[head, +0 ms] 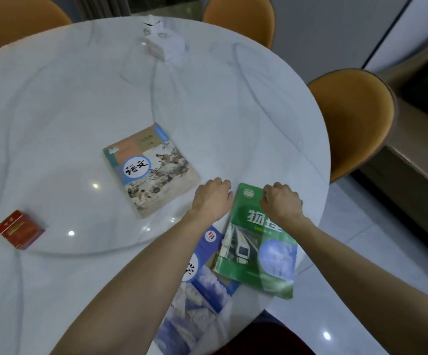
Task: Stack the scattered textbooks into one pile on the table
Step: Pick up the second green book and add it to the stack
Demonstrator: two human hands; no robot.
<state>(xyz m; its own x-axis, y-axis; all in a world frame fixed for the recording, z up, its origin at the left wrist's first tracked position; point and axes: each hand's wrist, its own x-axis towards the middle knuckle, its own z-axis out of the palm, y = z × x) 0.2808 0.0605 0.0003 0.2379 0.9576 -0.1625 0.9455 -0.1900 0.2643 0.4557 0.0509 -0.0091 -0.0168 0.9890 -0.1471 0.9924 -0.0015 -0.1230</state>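
- Table (54, 98): round, glossy marble; expect covers to slide easily on it.
- Blue textbook (205, 285): flat at the near edge, partly under your left forearm; the green one overlaps its right corner.
- Beige textbook (151, 170): lies alone, centre — near the left hand, not touching.
- Green textbook (256, 252): thin, flexible paperback, probably light; grip both far corners so it does not sag.
- Right hand (282, 203): fingers curled over the green book's far edge, gripping it.
- Left hand (212, 196): fingers curled at the far-left corner; grip — cannot tell.
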